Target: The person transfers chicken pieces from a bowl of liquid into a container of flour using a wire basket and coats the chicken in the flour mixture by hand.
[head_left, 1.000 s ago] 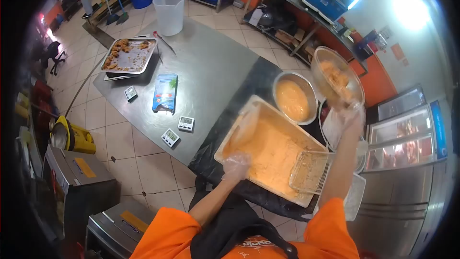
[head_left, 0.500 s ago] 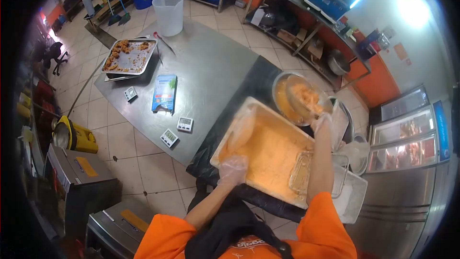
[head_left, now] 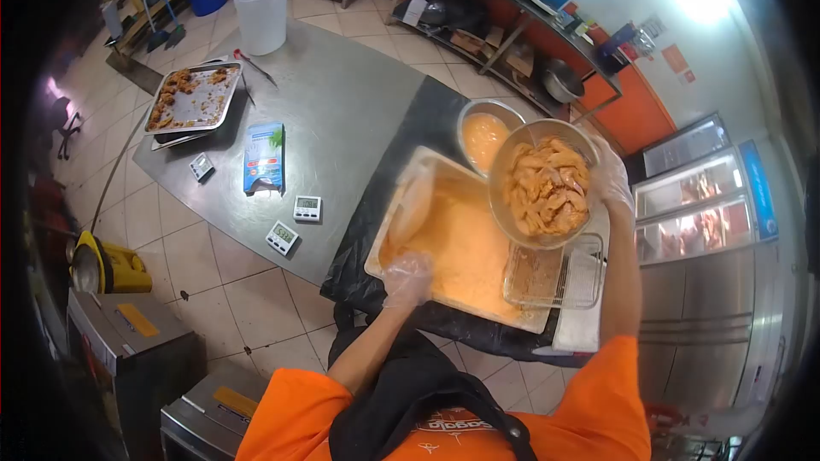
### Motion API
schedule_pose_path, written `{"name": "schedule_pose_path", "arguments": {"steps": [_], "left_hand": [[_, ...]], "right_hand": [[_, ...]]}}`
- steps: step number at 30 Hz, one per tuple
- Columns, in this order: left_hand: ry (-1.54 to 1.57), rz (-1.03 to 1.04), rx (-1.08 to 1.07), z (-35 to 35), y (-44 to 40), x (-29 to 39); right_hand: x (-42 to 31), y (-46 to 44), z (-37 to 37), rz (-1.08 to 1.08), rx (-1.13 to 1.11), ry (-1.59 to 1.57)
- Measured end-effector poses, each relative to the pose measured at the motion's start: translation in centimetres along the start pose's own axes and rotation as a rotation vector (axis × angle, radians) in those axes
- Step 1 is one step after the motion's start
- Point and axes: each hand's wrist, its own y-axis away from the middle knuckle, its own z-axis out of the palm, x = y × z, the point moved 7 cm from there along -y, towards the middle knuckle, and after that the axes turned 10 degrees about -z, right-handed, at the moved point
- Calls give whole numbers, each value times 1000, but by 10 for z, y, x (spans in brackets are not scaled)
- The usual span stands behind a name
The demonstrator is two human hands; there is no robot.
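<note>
My gloved right hand [head_left: 612, 177] grips the right rim of a round bowl [head_left: 498, 205] of orange-coated pieces [head_left: 549, 186], held over the right edge of a large white tub. The tub [head_left: 395, 205] holds orange powder [head_left: 468, 243]. At the tub's near left side is my gloved left hand [head_left: 407, 280], its fingers low against the powder and partly hidden. Behind the tub sits a metal bowl of orange liquid [head_left: 484, 138], partly covered by the held bowl. A wire basket [head_left: 584, 273] lies across the tub's right end.
On the metal table [head_left: 342, 77] are a tray of fried pieces [head_left: 192, 100], a blue packet [head_left: 264, 159], a clear pitcher [head_left: 261, 14], red-handled tongs [head_left: 254, 67] and several white timers [head_left: 281, 237]. A glass-door fridge [head_left: 700, 213] stands at the right.
The bowl of pieces went from the far right to over the liquid bowl, then nearer, over the tub's right edge. My right hand now holds its right rim. The whole view has shifted.
</note>
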Motion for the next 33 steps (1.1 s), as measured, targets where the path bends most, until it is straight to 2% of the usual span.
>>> {"name": "schedule_pose_path", "arguments": {"steps": [1, 2, 5, 7, 9, 13, 14, 15, 17, 18, 20, 22, 23, 25, 27, 28, 33], "left_hand": [[42, 8, 137, -9, 0, -1], [61, -27, 12, -4, -1, -2], [78, 50, 55, -6, 0, 0], [122, 28, 69, -4, 1, 1], [183, 3, 126, -5, -1, 0], [114, 67, 105, -9, -2, 5], [246, -104, 62, -4, -6, -4], [245, -100, 59, 1, -7, -5], [135, 58, 98, 0, -4, 3], [134, 71, 89, 2, -2, 3], [71, 95, 10, -6, -4, 6], [68, 88, 32, -7, -1, 7], [62, 91, 62, -8, 1, 7], [63, 75, 54, -15, -9, 7], [79, 100, -65, -15, -4, 9], [59, 117, -22, -19, -3, 10], [52, 70, 35, -7, 10, 3]], "right_hand": [[-10, -5, 4, -120, -31, 55], [-20, -1, 7, -111, -32, 65], [-84, 13, 40, -354, -156, 436], [-94, 22, 56, -125, -351, 416], [-86, 29, 83, -161, -364, 408], [-101, 44, 105, -240, -413, 424], [-102, 42, 110, -265, -358, 378], [-101, 42, 112, -260, -357, 377], [-115, 47, 114, -284, -378, 356], [-113, 49, 122, -385, -353, 381], [-143, 59, 104, -386, -327, 374], [-162, 69, 86, -378, -312, 368], [-161, 74, 88, -356, -442, 411], [-155, 71, 96, -357, -552, 460], [-146, 89, 102, -376, -345, 417], [-145, 93, 99, -388, -310, 309], [-128, 101, 86, -346, -324, 314]]}}
